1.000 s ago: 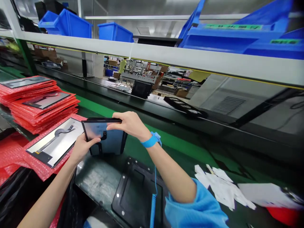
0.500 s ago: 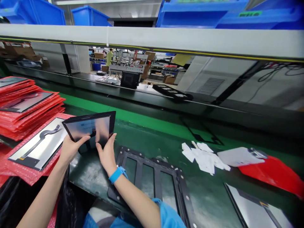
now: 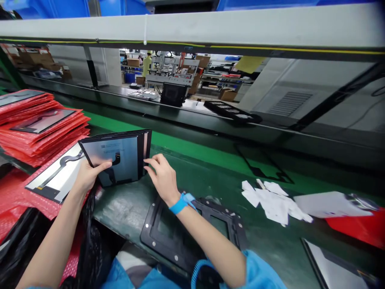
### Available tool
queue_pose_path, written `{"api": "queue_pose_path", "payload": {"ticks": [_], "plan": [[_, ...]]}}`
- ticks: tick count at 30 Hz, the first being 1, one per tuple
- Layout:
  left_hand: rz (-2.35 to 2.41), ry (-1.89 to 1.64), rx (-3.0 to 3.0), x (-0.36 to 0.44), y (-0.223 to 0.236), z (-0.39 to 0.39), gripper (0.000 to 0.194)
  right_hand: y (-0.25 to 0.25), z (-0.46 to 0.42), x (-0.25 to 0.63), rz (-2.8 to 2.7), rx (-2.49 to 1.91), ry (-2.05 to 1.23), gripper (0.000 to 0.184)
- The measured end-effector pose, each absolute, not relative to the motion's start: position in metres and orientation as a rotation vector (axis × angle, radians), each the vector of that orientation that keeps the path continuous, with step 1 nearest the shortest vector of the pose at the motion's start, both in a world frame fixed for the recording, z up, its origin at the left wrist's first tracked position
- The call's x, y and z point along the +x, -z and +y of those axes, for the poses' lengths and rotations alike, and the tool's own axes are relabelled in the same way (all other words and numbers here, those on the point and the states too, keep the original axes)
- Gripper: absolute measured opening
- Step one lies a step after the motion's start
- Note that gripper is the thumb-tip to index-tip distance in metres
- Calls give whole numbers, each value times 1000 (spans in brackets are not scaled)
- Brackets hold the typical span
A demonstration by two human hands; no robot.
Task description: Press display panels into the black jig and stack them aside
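A small stack of flat display panels [image 3: 126,154], dark-edged and glossy with a short black flex cable on the front one, stands tilted above the green bench. My left hand [image 3: 90,172] is closed around its left side, thumb across the front face. At the right edge my right hand [image 3: 161,172], with a blue wrist strap, pinches the edge of a panel between thumb and fingers. Below that forearm lies a black frame fixture [image 3: 162,241] with rectangular openings. Behind my left hand, another display panel [image 3: 64,168] with a flex cable rests on red bubble wrap.
Red bubble-wrap sleeves [image 3: 45,140] are piled at the left. White paper scraps [image 3: 270,200], a white bottle [image 3: 333,204], a red bag [image 3: 361,226] and another panel [image 3: 337,265] lie at the right. A pale shelf beam [image 3: 210,30] crosses above the bench.
My right hand has shifted from the stack's lower front to its right edge, where the panels now fan slightly apart. My left hand keeps its hold. The view has turned a little.
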State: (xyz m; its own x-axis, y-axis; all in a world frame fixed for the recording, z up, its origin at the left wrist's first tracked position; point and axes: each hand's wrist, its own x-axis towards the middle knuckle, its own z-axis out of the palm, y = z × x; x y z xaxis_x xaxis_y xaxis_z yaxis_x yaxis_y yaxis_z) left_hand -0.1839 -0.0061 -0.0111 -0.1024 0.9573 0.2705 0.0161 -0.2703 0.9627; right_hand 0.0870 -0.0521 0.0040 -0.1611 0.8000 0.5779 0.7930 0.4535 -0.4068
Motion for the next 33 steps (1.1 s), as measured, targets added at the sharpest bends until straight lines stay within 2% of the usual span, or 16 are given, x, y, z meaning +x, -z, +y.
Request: {"api": "queue_pose_path", "payload": {"ticks": [3, 5, 19, 26, 33], "plan": [[1133, -1493, 1345, -183, 10, -4, 29, -8, -30, 86, -1928, -1109, 202, 16], [1130, -1495, 1338, -182, 9, -3, 31, -5, -22, 82, -1924, -1068, 234, 16], [1150, -1486, 1303, -180, 7, 0, 36, 1, 1, 81, -2101, -937, 244, 18], [1141, -1500, 1299, -180, 9, 1, 34, 10, -27, 97, -2252, -790, 180, 14], [1150, -1496, 1304, -179, 6, 0, 34, -7, -1, 101, -2222, -845, 234, 17]]}}
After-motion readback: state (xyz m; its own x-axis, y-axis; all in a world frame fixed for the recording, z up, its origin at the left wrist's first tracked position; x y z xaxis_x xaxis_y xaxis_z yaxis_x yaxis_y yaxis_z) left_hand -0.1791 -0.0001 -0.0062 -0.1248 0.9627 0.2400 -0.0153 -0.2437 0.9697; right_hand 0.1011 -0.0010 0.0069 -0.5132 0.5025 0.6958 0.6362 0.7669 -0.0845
